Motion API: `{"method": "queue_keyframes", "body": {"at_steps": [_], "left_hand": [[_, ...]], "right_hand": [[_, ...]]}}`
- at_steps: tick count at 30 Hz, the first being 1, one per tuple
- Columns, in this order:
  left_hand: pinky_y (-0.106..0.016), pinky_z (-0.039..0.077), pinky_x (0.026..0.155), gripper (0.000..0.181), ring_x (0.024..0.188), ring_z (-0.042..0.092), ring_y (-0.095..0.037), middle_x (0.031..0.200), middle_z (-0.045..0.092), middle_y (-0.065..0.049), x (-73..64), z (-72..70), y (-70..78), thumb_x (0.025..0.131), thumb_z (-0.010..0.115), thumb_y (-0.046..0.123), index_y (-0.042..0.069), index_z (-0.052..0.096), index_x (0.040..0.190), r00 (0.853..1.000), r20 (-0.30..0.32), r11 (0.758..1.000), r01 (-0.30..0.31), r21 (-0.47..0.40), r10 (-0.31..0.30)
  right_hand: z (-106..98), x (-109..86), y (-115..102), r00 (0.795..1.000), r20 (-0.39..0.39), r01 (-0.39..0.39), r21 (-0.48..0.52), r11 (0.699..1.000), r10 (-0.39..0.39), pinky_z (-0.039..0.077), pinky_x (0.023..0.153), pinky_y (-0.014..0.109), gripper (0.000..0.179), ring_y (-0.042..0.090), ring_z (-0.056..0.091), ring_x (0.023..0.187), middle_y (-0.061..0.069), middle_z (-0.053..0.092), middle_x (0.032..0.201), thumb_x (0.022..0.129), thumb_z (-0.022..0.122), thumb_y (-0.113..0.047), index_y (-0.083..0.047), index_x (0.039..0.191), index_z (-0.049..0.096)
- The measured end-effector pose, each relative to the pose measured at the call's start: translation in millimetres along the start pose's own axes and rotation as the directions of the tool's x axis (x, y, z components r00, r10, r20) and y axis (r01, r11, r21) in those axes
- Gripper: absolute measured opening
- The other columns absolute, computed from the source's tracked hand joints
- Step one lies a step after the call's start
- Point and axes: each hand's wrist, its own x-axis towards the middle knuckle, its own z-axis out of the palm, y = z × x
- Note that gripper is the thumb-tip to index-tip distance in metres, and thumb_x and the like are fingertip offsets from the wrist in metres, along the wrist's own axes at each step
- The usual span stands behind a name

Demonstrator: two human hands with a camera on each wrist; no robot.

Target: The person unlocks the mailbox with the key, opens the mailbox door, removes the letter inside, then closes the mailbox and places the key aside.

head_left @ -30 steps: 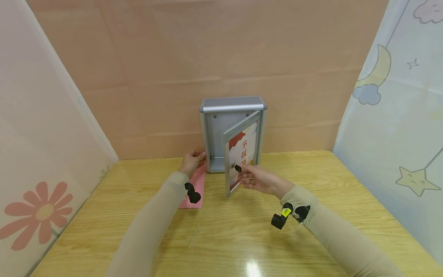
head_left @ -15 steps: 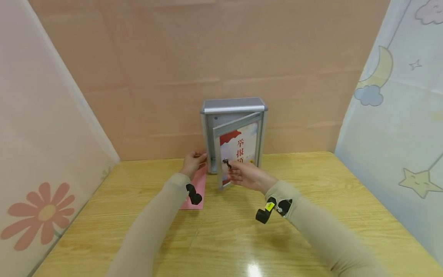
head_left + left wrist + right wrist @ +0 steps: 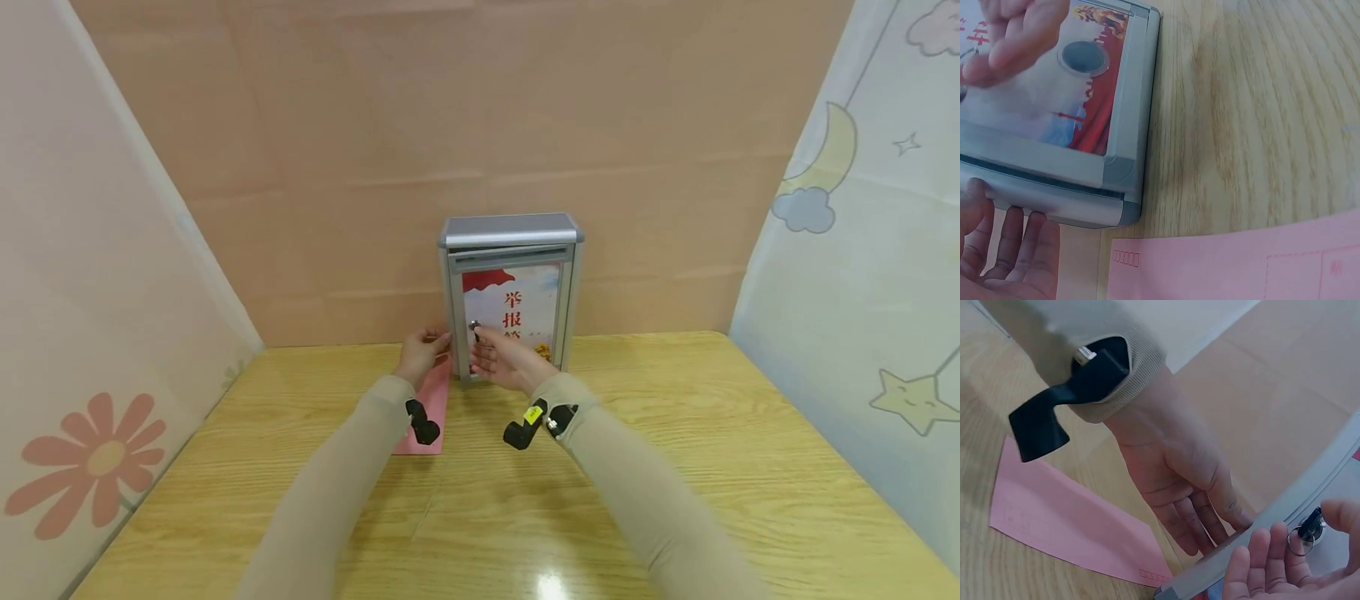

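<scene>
A grey metal letter box [image 3: 510, 227] stands upright at the back of the table. Its front door [image 3: 491, 287], with a poster in red characters, sits almost flush in the frame, and a thin gap shows along the edge in the left wrist view. My right hand [image 3: 510, 362] pinches the black-headed key [image 3: 1311, 524] at the door lock, between thumb and forefinger; a small ring hangs from the key. My left hand [image 3: 420, 357] touches the box's left side with thumb and fingertips, its fingers fairly straight. A pink envelope [image 3: 429, 408] lies beside the box, under the left wrist.
The wooden table [image 3: 637, 517] reaches forward from the box. Behind stands a peach-coloured backdrop [image 3: 337, 167]. Patterned panels close off the left side [image 3: 105, 250] and the right side [image 3: 862, 275].
The door has swung from half-open to nearly closed, moved leftward and back by my right hand at the key. My left hand has stayed at the box's side; the envelope has not moved.
</scene>
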Motion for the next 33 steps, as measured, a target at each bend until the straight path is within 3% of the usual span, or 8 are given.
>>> {"method": "queue_keyframes", "body": {"at_steps": [4, 12, 23, 33], "left_hand": [[-0.045, 0.047, 0.100, 0.025, 0.114, 0.058, -0.034, 0.120, 0.057, -0.022, 1.3, -1.1, -0.1, 0.098, 0.058, 0.012, -0.004, 0.054, 0.116, 1.000, 0.003, 1.000, 0.007, 0.007, -0.007], [-0.045, 0.047, 0.101, 0.028, 0.116, 0.057, -0.034, 0.122, 0.056, -0.022, 2.6, -2.4, 0.0, 0.097, 0.058, 0.013, -0.005, 0.053, 0.119, 1.000, 0.006, 1.000, 0.022, 0.008, -0.022], [-0.042, 0.048, 0.100, 0.029, 0.117, 0.057, -0.033, 0.123, 0.057, -0.020, 1.2, -2.6, 1.9, 0.097, 0.058, 0.015, -0.003, 0.054, 0.120, 0.999, 0.008, 0.999, 0.032, 0.016, -0.033], [-0.044, 0.046, 0.102, 0.031, 0.119, 0.056, -0.036, 0.125, 0.055, -0.023, -0.9, 0.0, 3.7, 0.097, 0.058, 0.014, -0.005, 0.052, 0.121, 1.000, 0.008, 1.000, 0.020, -0.008, -0.020]], "right_hand": [[5, 9.9, -2, 0.999, -0.041, 0.015, 0.028, 0.999, -0.014, 0.047, 0.083, 0.028, 0.019, 0.013, 0.054, 0.084, 0.003, 0.055, 0.096, 0.101, 0.052, -0.030, -0.010, 0.100, 0.049], [10, 17.9, -4, 0.997, -0.082, 0.016, 0.044, 0.999, -0.012, 0.045, 0.093, 0.031, 0.019, 0.013, 0.054, 0.085, 0.003, 0.055, 0.098, 0.100, 0.054, -0.029, -0.010, 0.102, 0.051], [3, 19.2, -2, 0.999, -0.045, -0.006, 0.054, 0.999, 0.009, 0.042, 0.100, 0.034, 0.030, 0.016, 0.053, 0.090, 0.006, 0.055, 0.103, 0.101, 0.050, -0.038, -0.008, 0.099, 0.051], [6, 22.0, -4, 0.999, -0.041, 0.007, 0.057, 0.998, -0.004, 0.044, 0.088, 0.030, 0.025, 0.014, 0.054, 0.083, 0.003, 0.055, 0.095, 0.102, 0.048, -0.031, -0.008, 0.101, 0.055]]}}
